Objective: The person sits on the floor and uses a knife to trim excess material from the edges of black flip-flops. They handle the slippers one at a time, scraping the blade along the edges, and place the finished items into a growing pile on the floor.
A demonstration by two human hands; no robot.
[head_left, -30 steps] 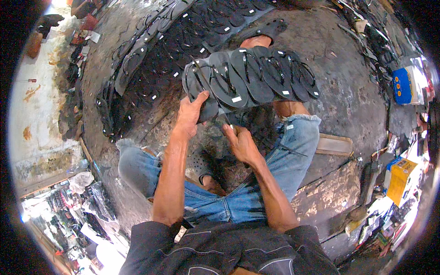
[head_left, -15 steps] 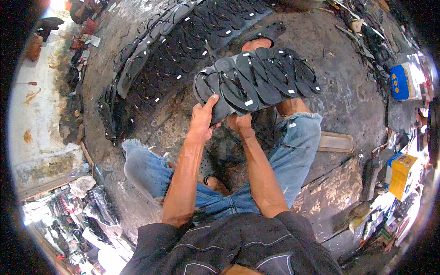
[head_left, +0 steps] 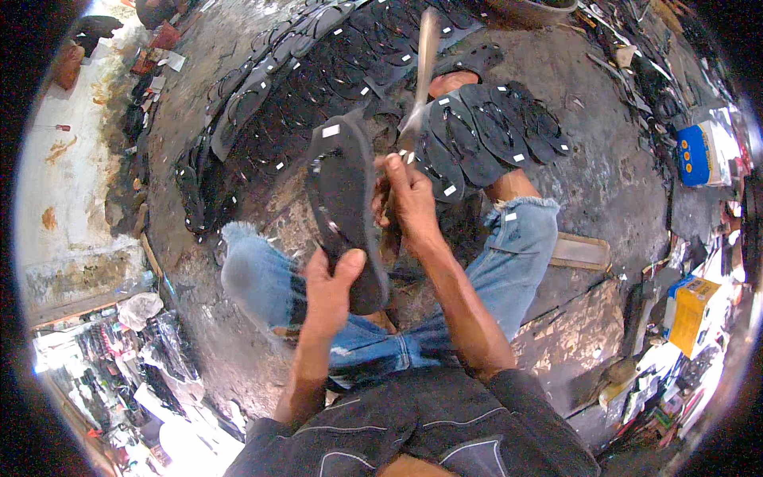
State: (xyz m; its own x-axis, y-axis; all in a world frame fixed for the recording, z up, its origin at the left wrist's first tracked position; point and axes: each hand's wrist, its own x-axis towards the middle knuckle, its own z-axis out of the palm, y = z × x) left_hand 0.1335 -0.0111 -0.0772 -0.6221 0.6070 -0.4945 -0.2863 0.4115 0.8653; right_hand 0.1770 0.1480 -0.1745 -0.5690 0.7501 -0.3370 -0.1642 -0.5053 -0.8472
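Observation:
My left hand [head_left: 326,290] grips the lower end of a black flip-flop [head_left: 343,195], thumb on top. The sandal stands nearly lengthwise in front of me, with a small white label at its far end. Close to its right edge is my right hand [head_left: 415,199], its fingers closed around a long narrow tool [head_left: 427,60] that points away from me. Motion blurs this tool, and its exact kind is unclear. Just beyond the right hand, a row of overlapping black flip-flops [head_left: 485,127] rests above my right knee.
Many more black flip-flops [head_left: 318,95] lie in long curved rows at the far left. A wooden board [head_left: 582,250] sits on the floor to the right. Blue [head_left: 701,151] and yellow [head_left: 693,314] boxes stand among clutter at the right edge. Assorted items fill the lower left.
Both hands have let go of the row of flip-flops. My left hand has come nearer with one flip-flop, while my right hand has taken hold of the long tool.

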